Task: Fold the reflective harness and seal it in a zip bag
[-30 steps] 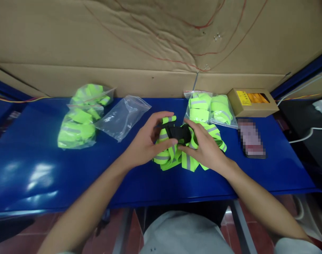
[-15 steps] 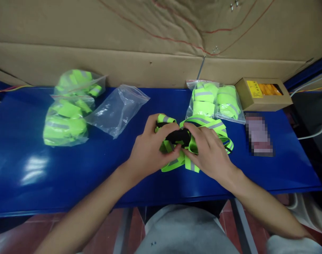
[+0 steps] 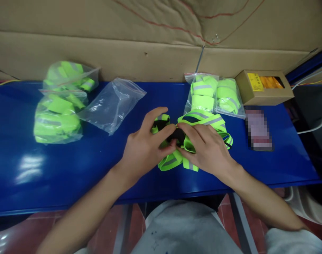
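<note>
A neon-yellow reflective strap [image 3: 203, 117] with grey stripes and black parts lies bunched on the blue table, in front of me. My left hand [image 3: 143, 143] pinches a black part of it from the left, thumb and index finger closed. From the right, my right hand [image 3: 207, 150] grips the same strap, its fingertips close to the left thumb. Loops of the strap spread out beyond and below the right hand. What lies exactly between the fingertips is partly hidden.
An unfilled clear zip bag [image 3: 113, 104] lies left of my hands. Further left are bags of folded neon straps [image 3: 56, 120]. More bagged straps [image 3: 203, 91] stand behind the right hand. A cardboard box [image 3: 265, 88] and a pixelated flat item [image 3: 258, 128] are at right.
Both hands keep hold of the strap. The left index finger has lifted slightly from the strap's left end, and the fingers shifted a little. The view has tilted slightly.
</note>
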`<state>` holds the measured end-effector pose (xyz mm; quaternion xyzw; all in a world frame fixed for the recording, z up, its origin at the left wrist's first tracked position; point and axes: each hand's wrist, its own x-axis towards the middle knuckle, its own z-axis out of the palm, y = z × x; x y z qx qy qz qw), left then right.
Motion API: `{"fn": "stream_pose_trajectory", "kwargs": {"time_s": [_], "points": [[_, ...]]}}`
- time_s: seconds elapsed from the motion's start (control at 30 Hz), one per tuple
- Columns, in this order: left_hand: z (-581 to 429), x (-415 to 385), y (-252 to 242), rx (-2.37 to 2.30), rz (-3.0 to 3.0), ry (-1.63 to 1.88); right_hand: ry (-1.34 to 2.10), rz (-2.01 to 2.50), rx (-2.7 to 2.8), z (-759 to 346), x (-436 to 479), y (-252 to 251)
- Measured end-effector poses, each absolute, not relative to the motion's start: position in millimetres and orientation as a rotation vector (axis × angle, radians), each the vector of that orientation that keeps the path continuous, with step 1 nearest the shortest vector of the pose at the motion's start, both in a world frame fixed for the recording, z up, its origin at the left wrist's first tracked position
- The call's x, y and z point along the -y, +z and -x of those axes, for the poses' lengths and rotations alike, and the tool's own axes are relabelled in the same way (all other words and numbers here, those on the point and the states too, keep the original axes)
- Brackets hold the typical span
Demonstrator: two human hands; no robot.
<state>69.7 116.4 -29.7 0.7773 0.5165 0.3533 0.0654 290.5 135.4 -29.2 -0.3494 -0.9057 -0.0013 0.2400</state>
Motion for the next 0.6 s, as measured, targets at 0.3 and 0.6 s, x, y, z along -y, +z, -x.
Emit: {"fn": "stream_pose_trajectory", "kwargs": {"time_s": [0.3, 0.6], "points": [[-47.7, -128.4, -24.7, -1.331, -2.476, 0.742, 0.06, 0.891, 2.468, -296.9, -139.4, -30.0], [-37.8, -128.4, -24.3, -1.241, -2.708, 0.733, 0.395, 0.96, 2.332, -300.1, -142.7, -24.0]]}}
